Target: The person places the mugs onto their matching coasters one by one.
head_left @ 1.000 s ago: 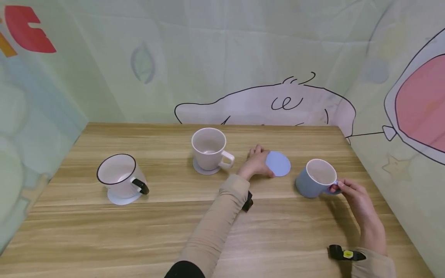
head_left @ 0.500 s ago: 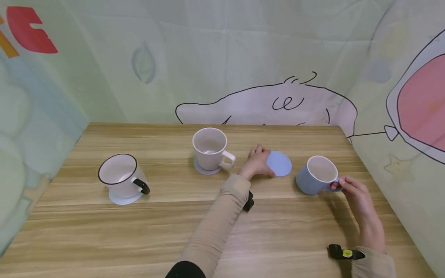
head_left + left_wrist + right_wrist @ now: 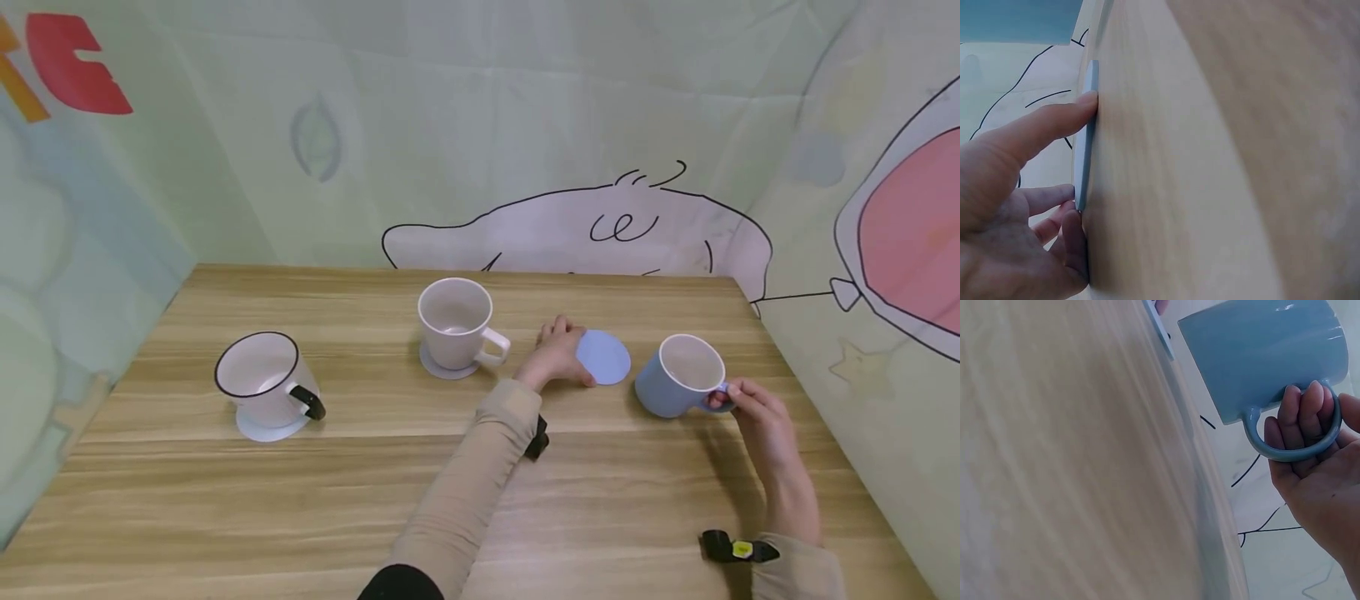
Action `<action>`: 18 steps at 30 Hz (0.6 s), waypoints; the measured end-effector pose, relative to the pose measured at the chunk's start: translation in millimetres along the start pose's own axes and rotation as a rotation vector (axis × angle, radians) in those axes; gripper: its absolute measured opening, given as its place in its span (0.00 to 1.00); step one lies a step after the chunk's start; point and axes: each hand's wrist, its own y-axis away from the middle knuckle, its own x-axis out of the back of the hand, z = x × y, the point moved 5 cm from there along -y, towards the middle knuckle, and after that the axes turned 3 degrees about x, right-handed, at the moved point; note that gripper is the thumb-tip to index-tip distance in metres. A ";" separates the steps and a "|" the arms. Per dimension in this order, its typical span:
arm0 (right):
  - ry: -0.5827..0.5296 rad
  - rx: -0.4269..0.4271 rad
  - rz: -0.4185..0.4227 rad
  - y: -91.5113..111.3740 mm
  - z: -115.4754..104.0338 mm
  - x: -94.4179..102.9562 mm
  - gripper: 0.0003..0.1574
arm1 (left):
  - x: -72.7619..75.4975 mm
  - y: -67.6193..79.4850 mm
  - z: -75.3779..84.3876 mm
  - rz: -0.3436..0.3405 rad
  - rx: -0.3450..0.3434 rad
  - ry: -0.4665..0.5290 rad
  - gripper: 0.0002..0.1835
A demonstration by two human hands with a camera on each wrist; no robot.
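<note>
My right hand (image 3: 768, 429) grips a blue mug (image 3: 671, 385) by its handle, several fingers curled through the loop. In the right wrist view the mug (image 3: 1266, 356) is off the tabletop, its base tilted towards the wood. Left of it, a round blue coaster (image 3: 604, 358) lies on the table. My left hand (image 3: 557, 354) holds this coaster at its near-left side; the left wrist view shows the thumb on one part of the coaster's edge (image 3: 1087, 150) and fingers on another. The mug is just right of the coaster, not over it.
A white mug (image 3: 455, 321) stands on a pale coaster (image 3: 447, 367) left of my left hand. Further left, a white mug with black rim and handle (image 3: 262, 383) stands on another coaster (image 3: 266, 432). A printed cloth backdrop (image 3: 480, 150) rises behind the wooden table (image 3: 300, 517).
The blue mug has risen off the table and shifted slightly left towards the coaster, with my right hand. My left hand stays at the coaster.
</note>
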 end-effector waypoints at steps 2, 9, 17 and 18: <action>-0.015 0.016 -0.001 -1.0 0.8 -1.9 0.26 | -0.5 0.3 0.4 -0.002 -0.004 -0.008 0.47; -0.095 0.025 0.003 -7.0 3.9 -11.8 0.26 | -0.5 0.0 0.1 -0.004 -0.005 -0.030 0.48; -0.085 0.002 0.040 -10.4 5.4 -19.2 0.24 | -1.0 0.1 -0.6 -0.008 -0.005 -0.032 0.47; -0.085 0.000 0.042 -10.9 5.6 -20.3 0.23 | -1.1 0.1 -0.5 -0.009 -0.004 -0.032 0.47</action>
